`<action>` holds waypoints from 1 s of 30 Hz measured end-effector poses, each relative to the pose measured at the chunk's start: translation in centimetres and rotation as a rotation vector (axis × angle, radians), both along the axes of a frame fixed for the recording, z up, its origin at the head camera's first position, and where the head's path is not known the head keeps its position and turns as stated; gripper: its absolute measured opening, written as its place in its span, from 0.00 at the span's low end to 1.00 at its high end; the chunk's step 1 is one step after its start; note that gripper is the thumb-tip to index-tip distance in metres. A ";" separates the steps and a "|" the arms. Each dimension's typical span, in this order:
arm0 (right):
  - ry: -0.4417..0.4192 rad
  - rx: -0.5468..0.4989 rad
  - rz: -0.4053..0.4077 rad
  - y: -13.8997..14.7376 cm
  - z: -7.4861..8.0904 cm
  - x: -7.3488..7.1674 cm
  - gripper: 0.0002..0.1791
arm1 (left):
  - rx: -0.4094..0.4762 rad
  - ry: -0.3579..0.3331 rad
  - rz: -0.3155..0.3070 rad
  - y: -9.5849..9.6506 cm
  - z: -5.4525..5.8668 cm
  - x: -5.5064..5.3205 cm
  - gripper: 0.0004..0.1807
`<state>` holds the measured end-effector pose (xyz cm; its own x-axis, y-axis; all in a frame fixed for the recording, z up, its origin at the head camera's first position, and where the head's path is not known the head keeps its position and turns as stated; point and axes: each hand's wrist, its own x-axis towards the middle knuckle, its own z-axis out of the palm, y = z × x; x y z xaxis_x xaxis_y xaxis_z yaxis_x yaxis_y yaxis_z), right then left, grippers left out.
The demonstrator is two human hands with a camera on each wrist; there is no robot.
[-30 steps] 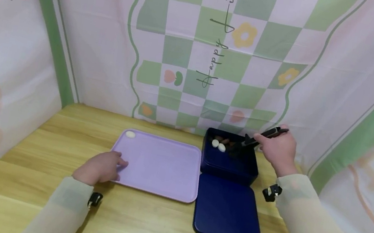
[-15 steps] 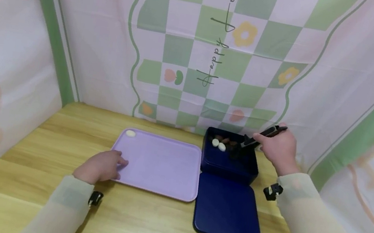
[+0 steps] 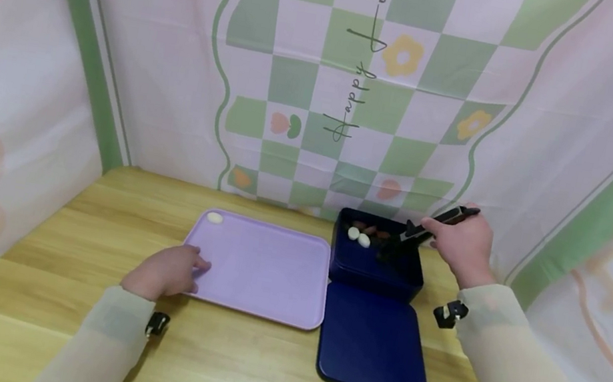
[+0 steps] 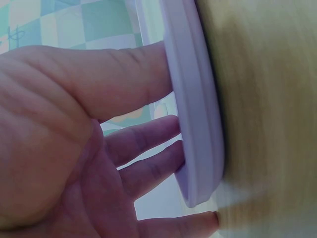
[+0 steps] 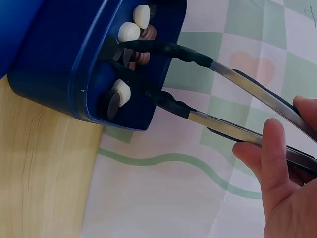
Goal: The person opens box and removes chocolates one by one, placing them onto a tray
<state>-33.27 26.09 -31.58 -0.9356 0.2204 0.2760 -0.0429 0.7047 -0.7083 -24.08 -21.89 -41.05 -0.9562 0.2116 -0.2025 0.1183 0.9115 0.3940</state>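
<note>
In the head view my right hand [image 3: 464,244] grips black-and-steel tongs [image 3: 417,235] over the far side of a dark blue box [image 3: 373,283]. Their black tips [image 5: 132,45] reach inside it, right at a dark piece [image 5: 110,48] in the right wrist view. Around them lie white rounded pieces [image 5: 130,31], several brown ones [image 5: 143,58] and another dark disc [image 5: 113,106]. My left hand [image 3: 165,271] rests on the left edge of a lilac tray [image 3: 262,271], thumb and fingers extended against its rim in the left wrist view. One white oval piece [image 3: 214,218] sits in the tray's far left corner.
A flat dark blue lid [image 3: 377,348] lies in front of the box, close by the tray's right edge. All of this stands on a wooden table [image 3: 228,367]. A patterned cloth [image 3: 342,89] hangs right behind the box and tray.
My right hand has shifted slightly to the right with the tongs, whose tips stay inside the box. The left hand and the tray keep their places.
</note>
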 end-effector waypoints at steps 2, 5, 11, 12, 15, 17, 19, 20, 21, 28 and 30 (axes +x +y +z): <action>-0.005 0.011 -0.002 0.0 0.0 0.0 0.34 | -0.002 0.003 -0.001 0.0 0.0 0.0 0.26; -0.018 0.020 -0.004 -0.1 0.0 0.1 0.36 | -0.002 0.004 0.000 0.0 0.0 0.0 0.25; -0.014 0.035 0.011 -0.4 -0.2 0.3 0.35 | 0.001 0.004 0.003 -0.1 0.0 0.0 0.26; -0.010 0.039 0.015 -0.5 -0.2 0.3 0.34 | 0.001 0.003 0.004 -0.1 0.0 0.0 0.26; -0.012 0.050 0.020 -0.5 -0.4 0.3 0.35 | 0.003 0.000 0.009 0.0 0.0 0.1 0.25; -0.015 0.054 0.021 -0.5 -0.4 0.3 0.35 | 0.004 -0.002 0.011 0.0 0.1 0.1 0.25; -0.017 0.068 0.022 -0.6 -0.5 0.2 0.34 | 0.003 -0.001 0.009 0.1 0.1 0.1 0.25; -0.018 0.077 0.021 -0.7 -0.5 0.2 0.34 | 0.003 -0.001 0.008 0.1 0.1 0.1 0.25; -0.020 0.085 0.020 -0.7 -0.5 0.2 0.33 | 0.002 -0.001 0.007 0.1 0.1 0.0 0.25; -0.013 0.120 0.020 -0.9 -0.7 0.0 0.32 | -0.004 0.002 0.005 0.0 -0.1 -0.1 0.25; -0.009 0.090 0.017 -0.9 -0.8 0.0 0.33 | -0.007 0.001 0.004 0.0 -0.2 -0.2 0.25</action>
<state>-33.29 25.22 -32.38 -0.9415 0.1791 0.2853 -0.0493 0.7645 -0.6428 -24.28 -21.92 -41.20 -0.9572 0.2061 -0.2031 0.1148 0.9147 0.3874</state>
